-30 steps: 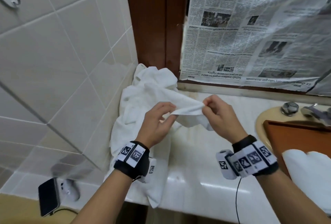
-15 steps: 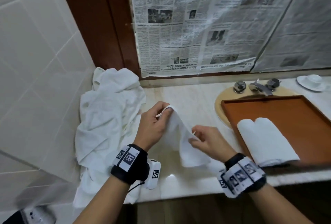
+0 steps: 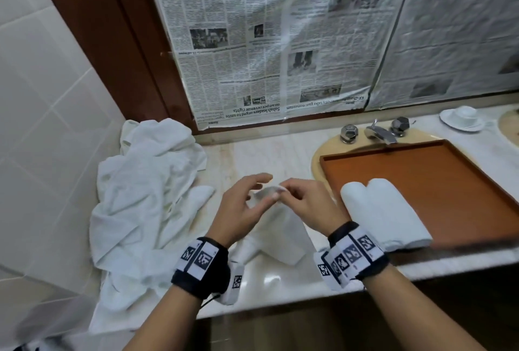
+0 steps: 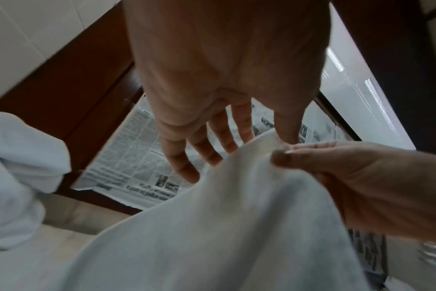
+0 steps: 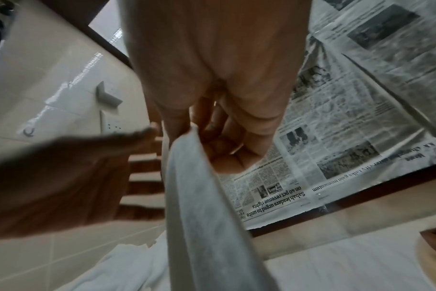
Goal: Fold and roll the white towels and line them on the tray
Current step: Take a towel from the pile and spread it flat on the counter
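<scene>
Head view: left of the brown rectangular wooden tray (image 3: 438, 187), the right hand (image 3: 304, 206) pinched a small white cloth towel (image 3: 276, 234); the left hand (image 3: 241, 207) spread loose.

Left wrist view: straight fingers (image 4: 177, 157) lay behind the towel.

Right wrist view: thumb and fingers (image 5: 177, 126) clamped its top edge.

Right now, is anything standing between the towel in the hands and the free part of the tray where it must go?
The right hand pinches the towel; the left hand is open beside it. Two rolled towels lie at the tray's near left corner, on the direct way. The orange floor beyond them is bare.
</scene>
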### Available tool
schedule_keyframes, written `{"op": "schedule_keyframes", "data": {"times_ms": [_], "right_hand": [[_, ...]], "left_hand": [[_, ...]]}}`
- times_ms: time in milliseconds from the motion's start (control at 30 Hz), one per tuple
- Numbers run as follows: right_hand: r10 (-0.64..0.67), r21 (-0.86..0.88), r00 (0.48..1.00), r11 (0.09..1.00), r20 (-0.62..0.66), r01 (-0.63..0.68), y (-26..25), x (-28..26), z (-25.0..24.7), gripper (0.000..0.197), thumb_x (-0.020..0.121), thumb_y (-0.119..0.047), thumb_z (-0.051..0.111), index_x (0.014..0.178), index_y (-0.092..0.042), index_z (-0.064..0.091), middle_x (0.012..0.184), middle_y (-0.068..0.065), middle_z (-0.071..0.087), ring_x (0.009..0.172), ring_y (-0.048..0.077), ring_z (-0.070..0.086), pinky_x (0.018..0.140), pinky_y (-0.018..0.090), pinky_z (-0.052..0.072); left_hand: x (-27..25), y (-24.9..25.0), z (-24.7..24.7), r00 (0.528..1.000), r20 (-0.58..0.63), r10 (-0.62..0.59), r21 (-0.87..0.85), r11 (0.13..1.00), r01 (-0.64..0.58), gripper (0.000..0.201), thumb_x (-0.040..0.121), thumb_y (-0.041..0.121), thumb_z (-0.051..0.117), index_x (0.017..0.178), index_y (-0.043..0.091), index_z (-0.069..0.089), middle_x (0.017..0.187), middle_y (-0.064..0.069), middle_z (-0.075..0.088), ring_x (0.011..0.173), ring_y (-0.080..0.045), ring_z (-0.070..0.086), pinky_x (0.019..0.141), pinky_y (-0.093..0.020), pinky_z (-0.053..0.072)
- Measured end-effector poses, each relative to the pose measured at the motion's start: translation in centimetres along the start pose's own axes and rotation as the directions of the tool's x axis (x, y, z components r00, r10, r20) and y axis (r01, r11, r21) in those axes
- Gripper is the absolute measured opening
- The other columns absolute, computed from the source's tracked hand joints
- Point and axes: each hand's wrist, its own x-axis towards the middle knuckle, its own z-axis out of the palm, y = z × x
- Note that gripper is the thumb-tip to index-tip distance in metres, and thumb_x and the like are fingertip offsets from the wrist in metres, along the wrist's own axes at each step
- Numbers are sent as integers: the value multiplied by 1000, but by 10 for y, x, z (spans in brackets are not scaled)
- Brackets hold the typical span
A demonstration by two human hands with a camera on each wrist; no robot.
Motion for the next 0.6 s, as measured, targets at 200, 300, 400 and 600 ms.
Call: {"op": "schedule_keyframes", "data": {"times_ms": [200, 300, 400, 600], "right_hand": [[7, -80, 995, 997, 101, 1, 23, -16, -7, 48, 89, -49, 62, 69, -5, 63, 60, 6, 55, 56, 15, 45, 55, 29, 33], [106, -97, 985, 991, 138, -93, 59, -37, -3, 34, 89, -37, 65, 70, -9, 64, 64, 3, 60, 61, 17, 52, 61, 35, 41], [213, -136, 965, 972, 150, -193, 96, -59, 3, 38, 92, -30, 66, 59, -18, 51, 55, -6, 47, 53, 8, 39, 56, 30, 31], [248, 62, 961, 964, 124, -257, 95, -55, -12, 48, 94, -20, 66, 49, -35, 57, 50, -17, 53, 51, -2, 46, 54, 14, 33]], "left_hand": [[-1, 18, 15, 997, -25, 72, -21, 997, -72, 4, 90, 25, 70, 86, 24, 72, 87, 6, 72, 86, -16, 67, 79, -41, 52], [-12, 20, 6, 984, -166, 63, -12, 998, -65, 7, 92, 16, 70, 85, 19, 71, 84, 7, 71, 80, -14, 67, 72, -29, 53], [-19, 16, -25, 939, -344, 24, 2, 1000, -24, 8, 91, 14, 70, 84, 17, 71, 80, 4, 70, 74, -10, 63, 68, -21, 47], [-38, -40, -81, 844, -503, -184, 159, 941, 300, 7, 89, 27, 70, 85, 22, 70, 77, 10, 68, 78, -8, 62, 70, -21, 42]]}}
